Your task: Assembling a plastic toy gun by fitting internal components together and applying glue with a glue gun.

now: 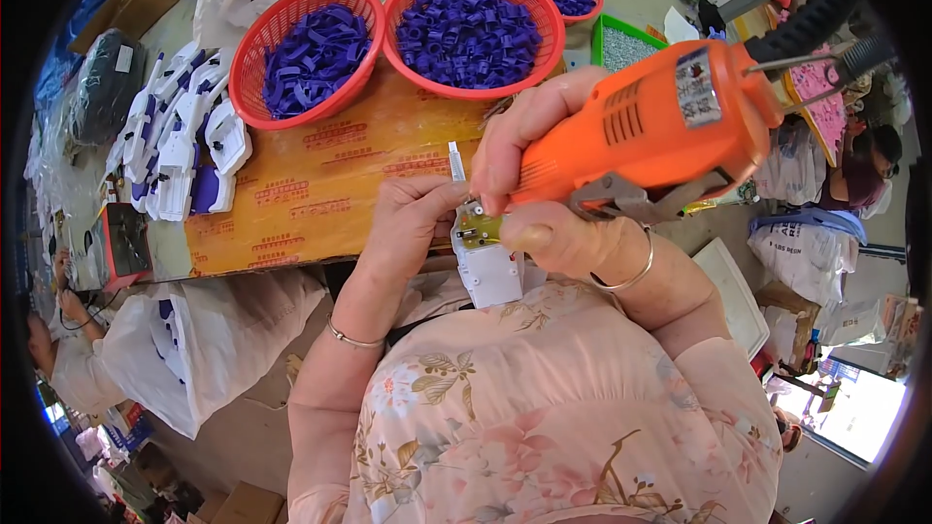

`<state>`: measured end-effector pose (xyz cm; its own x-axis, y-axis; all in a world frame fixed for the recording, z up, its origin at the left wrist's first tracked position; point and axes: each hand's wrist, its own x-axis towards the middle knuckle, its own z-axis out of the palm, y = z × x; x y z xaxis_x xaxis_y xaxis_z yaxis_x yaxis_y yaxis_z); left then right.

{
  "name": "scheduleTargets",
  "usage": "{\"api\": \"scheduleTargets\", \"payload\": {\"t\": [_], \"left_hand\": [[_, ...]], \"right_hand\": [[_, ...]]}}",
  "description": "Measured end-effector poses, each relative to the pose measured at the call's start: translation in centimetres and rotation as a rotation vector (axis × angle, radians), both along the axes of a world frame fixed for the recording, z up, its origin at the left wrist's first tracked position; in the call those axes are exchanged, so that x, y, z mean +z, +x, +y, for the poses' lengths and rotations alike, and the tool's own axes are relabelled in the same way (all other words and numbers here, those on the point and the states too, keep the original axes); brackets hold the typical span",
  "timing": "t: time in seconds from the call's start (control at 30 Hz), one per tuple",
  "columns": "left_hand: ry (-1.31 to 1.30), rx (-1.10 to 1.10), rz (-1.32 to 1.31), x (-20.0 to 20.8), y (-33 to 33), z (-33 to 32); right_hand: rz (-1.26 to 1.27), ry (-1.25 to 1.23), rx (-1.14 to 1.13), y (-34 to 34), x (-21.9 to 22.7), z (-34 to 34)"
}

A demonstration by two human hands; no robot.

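My right hand (pixel 571 245) is wrapped round an orange electric screwdriver (pixel 636 121), which lies tilted with its nose toward my left hand. With bent fingers my left hand (pixel 408 218) grips a white plastic housing (pixel 495 278) close to my body, at the table's near edge. A small greenish circuit board (pixel 478 229) sits in the housing. The screwdriver's tip is hidden behind my fingers, so I cannot tell whether it touches a screw. A narrow white strip-like part (pixel 456 161) sticks up beyond my left fingertips.
Red baskets (pixel 254 102) of purple plastic parts stand at the back, beside a green tray (pixel 598 39) of small metal pieces. White-and-purple housings (pixel 175 150) are piled at the left. A dark hose (pixel 806 15) hangs upper right. At the far left is another person's hand (pixel 73 306).
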<state>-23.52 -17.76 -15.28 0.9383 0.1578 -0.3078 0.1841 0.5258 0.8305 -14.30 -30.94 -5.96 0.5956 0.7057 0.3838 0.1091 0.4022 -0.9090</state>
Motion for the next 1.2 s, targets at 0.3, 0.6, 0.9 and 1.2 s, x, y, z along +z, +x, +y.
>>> {"api": "scheduleTargets", "payload": {"t": [0.3, 0.6, 0.9, 1.2], "left_hand": [[0.015, 0.007, -0.027, -0.3, -0.1, 0.1], [0.102, 0.039, -0.079, -0.6, -0.1, 0.2], [0.027, 0.003, 0.104, -0.4, 0.0, 0.4], [0.032, -0.007, 0.082, 0.1, -0.1, 0.2]], "right_hand": [[-0.008, -0.031, 0.007, 0.0, 0.2, 0.1], [-0.261, -0.316, 0.019, 0.6, -0.3, 0.3], [0.082, 0.077, -0.027, 0.4, 0.1, 0.6], [-0.094, -0.116, 0.094, 1.3, 0.6, -1.0]]}}
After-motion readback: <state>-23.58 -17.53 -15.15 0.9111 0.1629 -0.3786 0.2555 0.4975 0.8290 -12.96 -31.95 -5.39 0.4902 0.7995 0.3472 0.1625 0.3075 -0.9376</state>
